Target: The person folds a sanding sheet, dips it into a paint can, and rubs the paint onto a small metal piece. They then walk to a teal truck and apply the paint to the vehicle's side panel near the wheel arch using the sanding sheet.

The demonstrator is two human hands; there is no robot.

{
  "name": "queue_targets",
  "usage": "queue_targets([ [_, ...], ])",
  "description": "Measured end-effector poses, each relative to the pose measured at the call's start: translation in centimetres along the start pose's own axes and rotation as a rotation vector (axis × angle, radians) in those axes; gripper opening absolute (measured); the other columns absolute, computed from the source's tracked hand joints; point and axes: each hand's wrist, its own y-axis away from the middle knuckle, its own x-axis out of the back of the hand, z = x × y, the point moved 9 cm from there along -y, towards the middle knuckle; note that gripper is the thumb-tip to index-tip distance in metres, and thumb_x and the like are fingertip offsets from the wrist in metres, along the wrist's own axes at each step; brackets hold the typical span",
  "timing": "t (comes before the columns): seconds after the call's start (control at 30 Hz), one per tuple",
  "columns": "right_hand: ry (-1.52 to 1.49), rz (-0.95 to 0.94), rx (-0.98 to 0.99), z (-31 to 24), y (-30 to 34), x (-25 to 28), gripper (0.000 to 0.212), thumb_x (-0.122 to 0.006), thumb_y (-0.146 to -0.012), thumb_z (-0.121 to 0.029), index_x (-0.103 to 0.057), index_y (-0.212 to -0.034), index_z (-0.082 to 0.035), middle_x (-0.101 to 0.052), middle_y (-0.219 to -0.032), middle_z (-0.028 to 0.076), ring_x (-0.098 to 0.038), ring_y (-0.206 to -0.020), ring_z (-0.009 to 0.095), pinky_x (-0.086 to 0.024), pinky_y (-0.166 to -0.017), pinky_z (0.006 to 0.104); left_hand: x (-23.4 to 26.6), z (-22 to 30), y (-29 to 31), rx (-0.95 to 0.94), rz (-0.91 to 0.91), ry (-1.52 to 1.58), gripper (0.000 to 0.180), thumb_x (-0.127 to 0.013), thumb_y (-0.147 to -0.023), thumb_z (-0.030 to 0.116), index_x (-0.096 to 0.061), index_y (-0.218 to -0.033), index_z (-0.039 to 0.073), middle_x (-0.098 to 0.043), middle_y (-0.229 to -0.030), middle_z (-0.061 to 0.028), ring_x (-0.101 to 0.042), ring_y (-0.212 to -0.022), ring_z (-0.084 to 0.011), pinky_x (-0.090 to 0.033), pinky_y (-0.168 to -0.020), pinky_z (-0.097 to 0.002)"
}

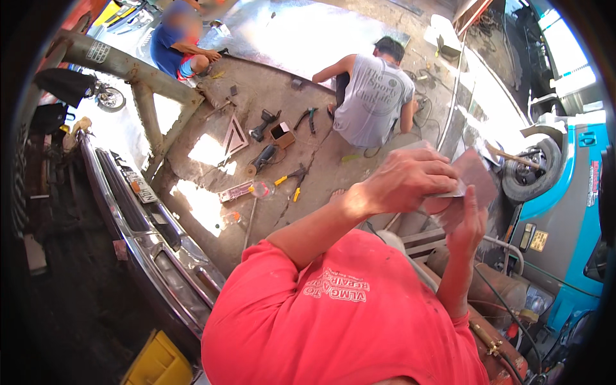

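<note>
Single head fisheye, steep downward look, left one of a side-by-side pair
Sits above the wearer's red shirt (346, 321), facing down and ahead; left hand (407, 179) and right hand (467, 224) near lens, right of centre; concrete floor (260, 208) farther below, grey-topped co-worker (372, 99) farther ahead; chrome bumper (131, 240) curves toward left rim, teal-and-grey vehicle (558, 221) fills right

a bumper (144, 244) lies left of the sheet (481, 178), a wheel (542, 183) right.

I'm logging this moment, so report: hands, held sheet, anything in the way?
Left hand, right hand: both gripping reddish-brown sheet. Sheet held off floor. Co-worker crouched beyond; hands unobstructed.
</note>
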Motion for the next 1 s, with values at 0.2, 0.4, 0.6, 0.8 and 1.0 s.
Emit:
queue_targets([
  [0.2,-0.399,0.334,-0.271,3.9,-2.1,3.5,0.04,-0.068,-0.108,-0.023,-0.066,-0.137,0.006,-0.072,-0.131,0.017,-0.074,-0.118,0.025,-0.066,-0.092,0.045,-1.5,0.0,0.0,-0.138,-0.146,0.102,0.027,-0.074,-0.081,0.013,-0.079,-0.108,0.013,-0.079,-0.119,0.0007,-0.073,-0.118,-0.0236,-0.059,-0.1,-0.0408],
  [0.4,-0.754,0.404,-0.313,3.2,-1.9,9.1,0.043,-0.067,-0.108,-0.024,-0.065,-0.14,0.004,-0.073,-0.135,0.015,-0.074,-0.121,0.026,-0.063,-0.1,0.0468,1.8,1.8,-2.9,-0.106,-0.196,0.239,0.032,-0.073,-0.085,0.018,-0.077,-0.117,0.012,-0.076,-0.124,-0.0037,-0.071,-0.121,-0.0282,-0.057,-0.106,-0.0439],
  [0.6,-1.319,0.075,-0.248,3.6,0.3,7.8,0.047,-0.067,-0.109,-0.026,-0.059,-0.148,-0.002,-0.068,-0.135,0.015,-0.067,-0.127,0.035,-0.06,-0.103,0.0548,-3.1,8.4,-7.2,-0.452,-0.012,0.292,0.033,-0.072,-0.09,0.02,-0.076,-0.123,0.014,-0.071,-0.131,-0.0042,-0.064,-0.131,-0.0271,-0.052,-0.115,-0.0491],
  [0.8,-1.252,0.194,0.048,3.6,6.4,14.3,0.049,-0.061,-0.108,-0.02,-0.058,-0.152,0.002,-0.068,-0.142,0.013,-0.066,-0.131,0.026,-0.055,-0.109,0.0423,-13.8,3.4,-6.4,-0.263,-0.532,0.13,0.036,-0.072,-0.083,0.009,-0.076,-0.119,0.011,-0.07,-0.125,-0.0058,-0.069,-0.115,-0.028,-0.061,-0.097,-0.0411],
  [1.0,-0.702,0.715,-0.022,3.9,9.1,24.8,0.05,-0.062,-0.105,-0.018,-0.058,-0.149,0.006,-0.068,-0.143,0.017,-0.069,-0.129,0.029,-0.054,-0.113,0.0457,-17.7,9.2,-8.1,-0.425,-0.436,0.422,0.029,-0.074,-0.081,0.007,-0.074,-0.109,0.008,-0.068,-0.115,-0.0069,-0.072,-0.105,-0.0279,-0.062,-0.088,-0.0406],
])
